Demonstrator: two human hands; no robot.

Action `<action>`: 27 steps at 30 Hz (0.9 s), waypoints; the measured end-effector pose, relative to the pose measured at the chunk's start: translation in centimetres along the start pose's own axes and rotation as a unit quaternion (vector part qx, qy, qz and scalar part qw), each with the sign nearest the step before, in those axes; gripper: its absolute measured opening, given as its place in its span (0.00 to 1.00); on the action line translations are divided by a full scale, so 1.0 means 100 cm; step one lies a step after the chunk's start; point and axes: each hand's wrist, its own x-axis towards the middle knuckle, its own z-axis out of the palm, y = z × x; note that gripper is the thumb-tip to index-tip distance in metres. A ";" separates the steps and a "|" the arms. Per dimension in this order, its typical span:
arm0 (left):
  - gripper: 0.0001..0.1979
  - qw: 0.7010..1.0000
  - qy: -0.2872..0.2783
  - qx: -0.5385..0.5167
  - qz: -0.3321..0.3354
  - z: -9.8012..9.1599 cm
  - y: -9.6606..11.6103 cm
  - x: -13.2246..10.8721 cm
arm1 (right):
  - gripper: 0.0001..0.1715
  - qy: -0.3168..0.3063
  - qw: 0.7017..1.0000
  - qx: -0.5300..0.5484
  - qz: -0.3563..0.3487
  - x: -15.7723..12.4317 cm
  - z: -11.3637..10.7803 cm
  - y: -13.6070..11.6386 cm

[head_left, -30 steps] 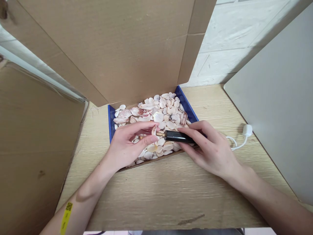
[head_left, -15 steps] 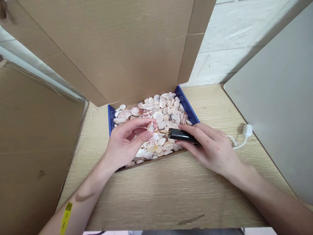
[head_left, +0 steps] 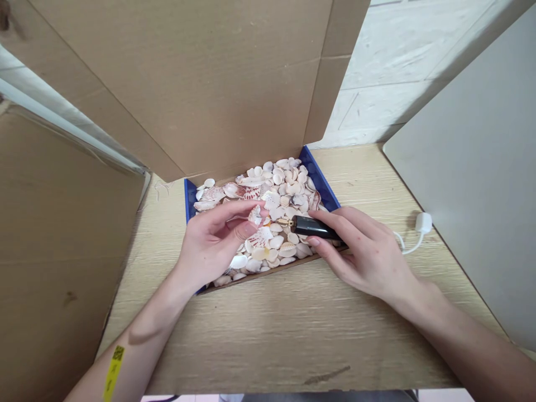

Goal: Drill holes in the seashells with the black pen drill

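On the left hand [head_left: 207, 243], the fingers [head_left: 237, 210] are pinching a small speckled seashell [head_left: 254, 215] between thumb and index finger, its body standing up just past the thumb tip. On the right hand [head_left: 368, 251], the thumb and fingers are closing around a black handheld mini drill [head_left: 315, 226], gripping it from both sides of the barrel. Its brass-coloured tip [head_left: 285, 222] is pointing left at the seashell, near it; from where I'm standing I can't tell whether the very end is touching.

The left wrist is slanting up from the lower left, the palm partly curled and the back of the hand facing me, while a yellow label [head_left: 112, 373] is sitting on that forearm. The right forearm is coming in from the lower right, the knuckles bending over the drill.

Beneath both hands, loose seashells [head_left: 288, 190] are filling a shallow box with blue side walls [head_left: 320, 177], which is resting on a pale wooden bench [head_left: 259, 340]. Behind it a tall cardboard sheet [head_left: 201, 84] is rising. A white cable [head_left: 414, 245] is running past the right hand towards a white plug [head_left: 423, 223], near a grey panel [head_left: 473, 167].
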 end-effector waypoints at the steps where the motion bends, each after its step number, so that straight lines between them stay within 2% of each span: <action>1: 0.13 1.000 -0.002 0.000 0.001 0.000 0.000 0.000 | 0.18 -0.001 1.000 0.001 -0.001 0.000 0.000 0.000; 7: 0.13 1.000 0.006 0.011 0.002 0.000 0.000 -0.001 | 0.18 0.004 1.000 -0.001 -0.006 0.000 0.004 0.000; 11: 0.12 0.999 0.005 0.036 -0.009 0.000 0.000 0.000 | 0.20 0.028 0.999 -0.019 -0.015 0.002 0.001 0.003; 16: 0.12 0.992 -0.067 0.094 -0.050 0.000 0.005 0.002 | 0.23 0.132 0.985 -0.086 -0.063 0.005 -0.005 0.005; 19: 0.12 0.987 -0.090 0.111 -0.071 0.001 0.009 0.003 | 0.24 0.157 0.980 -0.092 -0.080 0.005 -0.006 0.005; 22: 0.11 0.985 -0.102 0.117 -0.073 0.000 0.010 0.003 | 0.22 0.143 0.984 -0.079 -0.076 0.005 -0.006 0.005; 27: 0.10 0.990 -0.076 0.106 -0.054 -0.001 0.007 0.002 | 0.17 0.041 0.998 -0.036 -0.018 0.003 -0.005 0.006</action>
